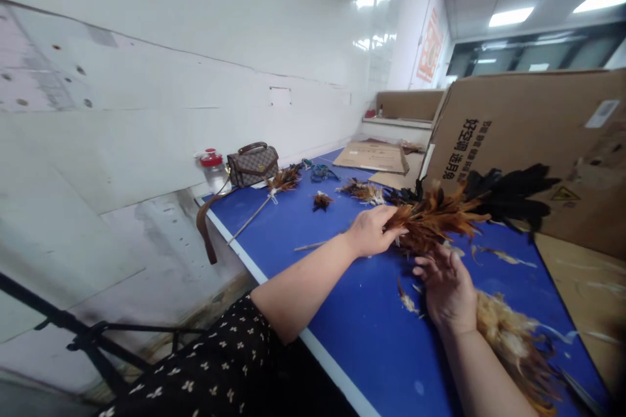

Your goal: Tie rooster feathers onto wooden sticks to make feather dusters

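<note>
My left hand (374, 231) is closed around the base of a feather duster with reddish-brown feathers (435, 215) and long black feathers (513, 192) at its far end. A thin stick (308, 247) shows behind my left wrist, in line with the bundle. Just below the brown feathers is my right hand (450, 287), palm turned up and fingers apart; whether its fingertips touch the feathers I cannot tell. Beside my right forearm lies a pile of tan and brown feathers (508, 332). Loose feathers (407, 300) are scattered on the blue table (372, 332).
Another feather duster (283, 180) lies with its stick toward the table's left edge. Small feather bunches (321, 201) sit mid-table. A handbag (253, 166) and a red-lidded jar (214, 169) stand by the wall. Cardboard sheets (372, 156) lie behind; a large carton (528, 137) stands right.
</note>
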`<action>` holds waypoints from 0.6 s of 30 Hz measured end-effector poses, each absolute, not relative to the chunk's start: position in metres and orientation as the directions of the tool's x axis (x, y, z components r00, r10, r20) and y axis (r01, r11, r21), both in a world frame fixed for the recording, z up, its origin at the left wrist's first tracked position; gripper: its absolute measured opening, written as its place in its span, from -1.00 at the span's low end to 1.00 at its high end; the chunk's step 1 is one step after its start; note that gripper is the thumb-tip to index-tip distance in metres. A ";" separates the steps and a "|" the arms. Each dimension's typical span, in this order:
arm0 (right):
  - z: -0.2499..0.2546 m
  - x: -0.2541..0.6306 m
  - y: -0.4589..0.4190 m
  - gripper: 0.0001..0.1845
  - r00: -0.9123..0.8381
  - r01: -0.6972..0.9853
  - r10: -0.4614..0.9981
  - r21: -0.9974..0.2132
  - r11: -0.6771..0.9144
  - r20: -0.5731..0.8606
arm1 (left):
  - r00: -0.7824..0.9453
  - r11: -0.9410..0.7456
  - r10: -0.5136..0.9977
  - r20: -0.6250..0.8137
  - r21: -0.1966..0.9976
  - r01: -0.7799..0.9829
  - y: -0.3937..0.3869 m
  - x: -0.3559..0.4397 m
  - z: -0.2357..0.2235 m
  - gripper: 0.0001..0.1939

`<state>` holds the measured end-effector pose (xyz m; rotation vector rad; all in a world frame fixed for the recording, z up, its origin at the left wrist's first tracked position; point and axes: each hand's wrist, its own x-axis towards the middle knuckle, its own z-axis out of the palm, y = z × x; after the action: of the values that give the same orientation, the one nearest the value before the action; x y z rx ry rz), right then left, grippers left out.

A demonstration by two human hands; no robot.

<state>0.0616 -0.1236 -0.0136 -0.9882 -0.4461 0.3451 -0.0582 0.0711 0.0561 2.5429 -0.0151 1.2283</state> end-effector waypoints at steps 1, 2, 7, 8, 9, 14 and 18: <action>-0.013 0.059 -0.123 -0.49 0.849 -0.145 0.504 -0.848 0.509 0.158 | 0.586 -0.961 0.126 0.800 0.244 -0.126 0.075 -0.059 0.057 -0.48; -0.012 0.057 -0.123 -0.47 0.838 -0.179 0.529 -0.848 0.499 0.135 | 0.550 -0.973 0.118 0.827 0.207 -0.102 0.079 -0.060 0.056 -0.46; -0.015 0.054 -0.124 -0.40 0.803 -0.181 0.582 -0.880 0.439 0.125 | 0.407 -0.995 0.100 0.908 0.079 0.067 0.085 -0.057 0.049 -0.39; -0.015 0.053 -0.124 -0.40 0.800 -0.179 0.587 -0.884 0.432 0.125 | 0.376 -0.993 0.104 0.921 0.074 0.094 0.084 -0.056 0.046 -0.37; -0.014 0.052 -0.123 -0.40 0.796 -0.174 0.592 -0.889 0.424 0.127 | 0.345 -0.990 0.109 0.932 0.072 0.118 0.083 -0.054 0.044 -0.35; -0.011 0.046 -0.123 -0.37 0.779 -0.122 0.606 -0.911 0.394 0.158 | 0.249 -0.984 0.085 0.965 0.042 0.171 0.074 -0.048 0.035 -0.30; -0.010 0.042 -0.123 -0.41 0.754 -0.084 0.628 -0.920 0.383 0.192 | 0.253 -0.984 0.103 0.962 0.061 0.166 0.070 -0.048 0.033 -0.21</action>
<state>0.0424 -0.1228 -0.0103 -1.0937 -0.5774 0.4875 -0.0478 0.0701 0.0329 2.5278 0.2715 1.9339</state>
